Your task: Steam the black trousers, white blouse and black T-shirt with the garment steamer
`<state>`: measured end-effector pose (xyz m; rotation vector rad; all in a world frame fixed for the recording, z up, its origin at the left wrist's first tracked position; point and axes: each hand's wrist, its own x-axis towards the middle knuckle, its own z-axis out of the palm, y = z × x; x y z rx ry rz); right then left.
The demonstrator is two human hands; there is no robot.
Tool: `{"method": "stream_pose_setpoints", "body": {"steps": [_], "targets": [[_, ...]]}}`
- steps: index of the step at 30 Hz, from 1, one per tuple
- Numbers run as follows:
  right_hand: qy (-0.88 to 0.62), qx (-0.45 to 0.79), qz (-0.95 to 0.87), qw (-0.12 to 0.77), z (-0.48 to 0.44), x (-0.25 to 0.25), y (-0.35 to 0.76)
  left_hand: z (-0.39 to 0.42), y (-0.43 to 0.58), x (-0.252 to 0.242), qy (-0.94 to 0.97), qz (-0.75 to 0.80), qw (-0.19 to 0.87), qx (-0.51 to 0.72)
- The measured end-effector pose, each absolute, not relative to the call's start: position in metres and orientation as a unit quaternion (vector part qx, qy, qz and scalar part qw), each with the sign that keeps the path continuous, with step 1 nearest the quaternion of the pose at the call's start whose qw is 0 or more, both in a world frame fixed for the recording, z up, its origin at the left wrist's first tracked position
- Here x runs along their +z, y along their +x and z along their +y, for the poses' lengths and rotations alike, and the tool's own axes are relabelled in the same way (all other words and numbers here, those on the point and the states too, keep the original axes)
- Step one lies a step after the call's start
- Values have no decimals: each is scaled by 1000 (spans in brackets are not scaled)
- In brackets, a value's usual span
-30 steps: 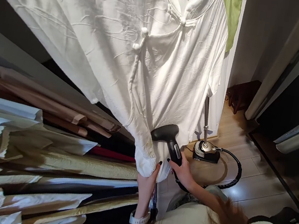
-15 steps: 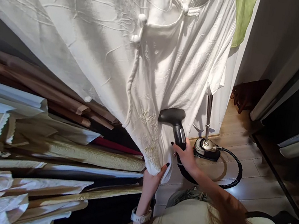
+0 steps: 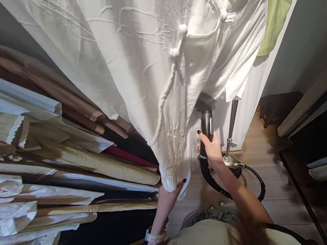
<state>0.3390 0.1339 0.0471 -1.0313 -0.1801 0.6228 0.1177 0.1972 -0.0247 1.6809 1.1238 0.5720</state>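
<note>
Gripping a black handheld garment steamer behind a white embroidered knot-button dress, right-hand fingers clamped round the handle, left-hand fingers pinching the hem.

Nothing can be read — the silver panel on the garment steamer's handle shows no legible marking.

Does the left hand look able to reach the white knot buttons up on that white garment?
Maybe, but not now: the left hand is pinching the garment's hem, far below the knot buttons. Nothing seems to block the way up the front, but it would probably let go first.
</note>
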Motion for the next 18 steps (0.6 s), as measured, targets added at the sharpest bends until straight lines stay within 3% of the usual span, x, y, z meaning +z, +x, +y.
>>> {"method": "stream_pose_setpoints", "body": {"steps": [6, 13, 18], "targets": [[-476, 193, -56, 856, 97, 63, 353, 232, 138, -45, 654, 499, 464, 330], [-491, 66, 48, 868, 16, 47, 343, 248, 180, -55, 651, 479, 471, 355], [-530, 18, 26, 847, -10, 57, 356, 241, 182, -54, 646, 456, 492, 365]]}}
